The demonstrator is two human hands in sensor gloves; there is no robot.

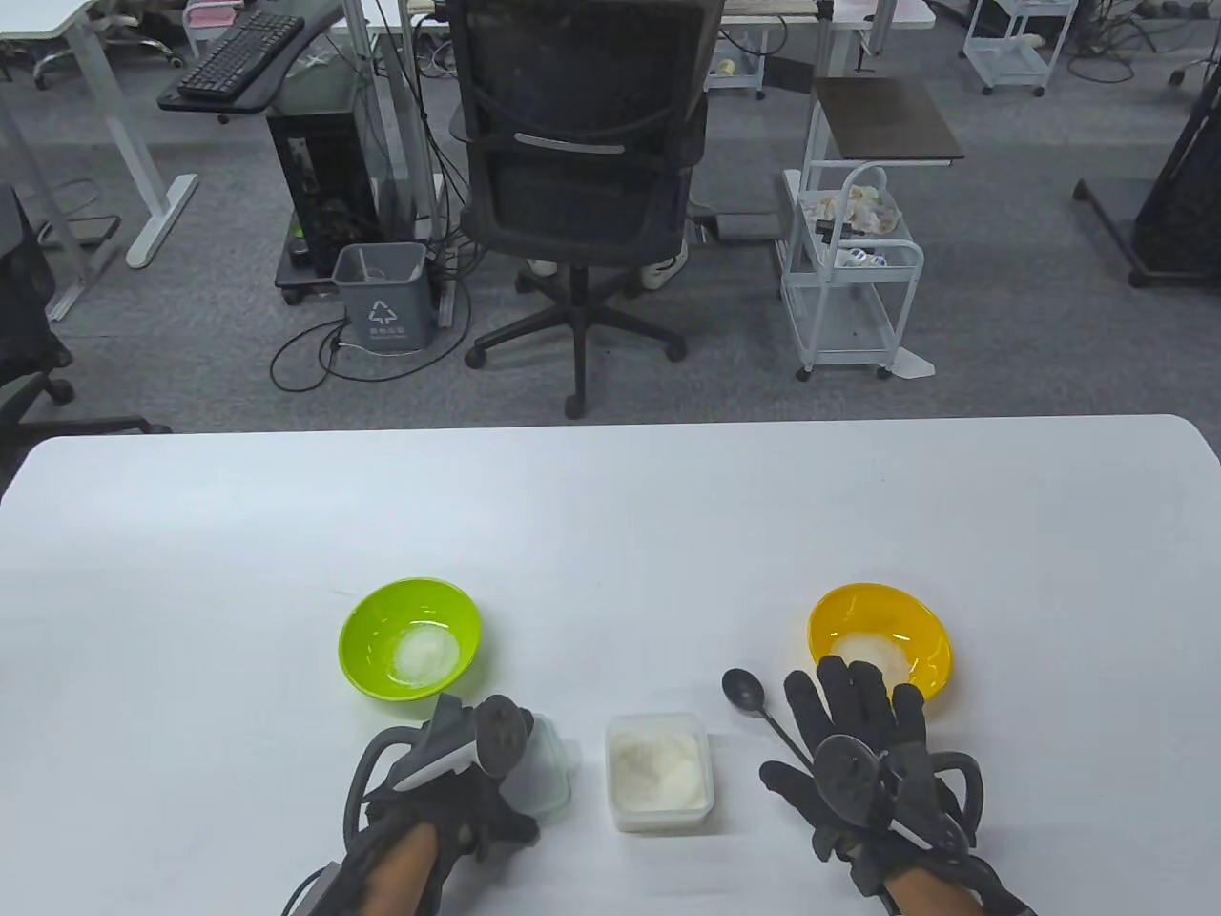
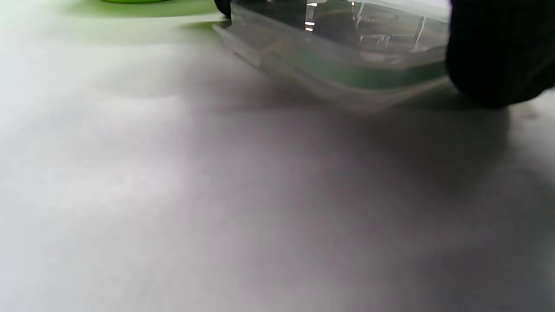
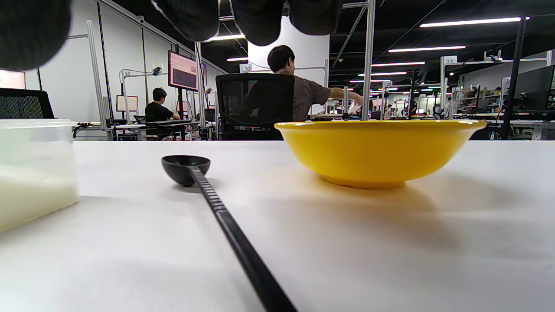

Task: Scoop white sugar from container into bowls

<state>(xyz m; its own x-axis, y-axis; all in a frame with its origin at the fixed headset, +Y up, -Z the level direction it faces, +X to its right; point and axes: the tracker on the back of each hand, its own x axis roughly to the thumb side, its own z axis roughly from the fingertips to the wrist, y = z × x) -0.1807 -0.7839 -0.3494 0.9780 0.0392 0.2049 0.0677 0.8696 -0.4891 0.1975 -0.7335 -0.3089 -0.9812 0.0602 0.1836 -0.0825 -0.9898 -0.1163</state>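
An open clear container (image 1: 658, 771) of white sugar stands at the near middle of the table. A green bowl (image 1: 410, 637) at the left and a yellow bowl (image 1: 879, 637) at the right each hold some sugar. My left hand (image 1: 477, 806) grips the clear lid (image 1: 551, 775) left of the container; in the left wrist view the lid (image 2: 338, 56) is tilted just above the table, with a finger (image 2: 494, 56) on its edge. A black spoon (image 1: 742, 689) lies on the table. My right hand (image 1: 849, 725) is spread flat over its handle, not gripping it. The right wrist view shows the spoon (image 3: 186, 169) lying free.
The white table (image 1: 610, 515) stretches far behind the bowls. Beyond its far edge stand an office chair (image 1: 582, 181), a grey bin (image 1: 383, 296) and a white cart (image 1: 852, 277). The yellow bowl (image 3: 377, 149) is just beyond my right fingertips (image 3: 256, 17).
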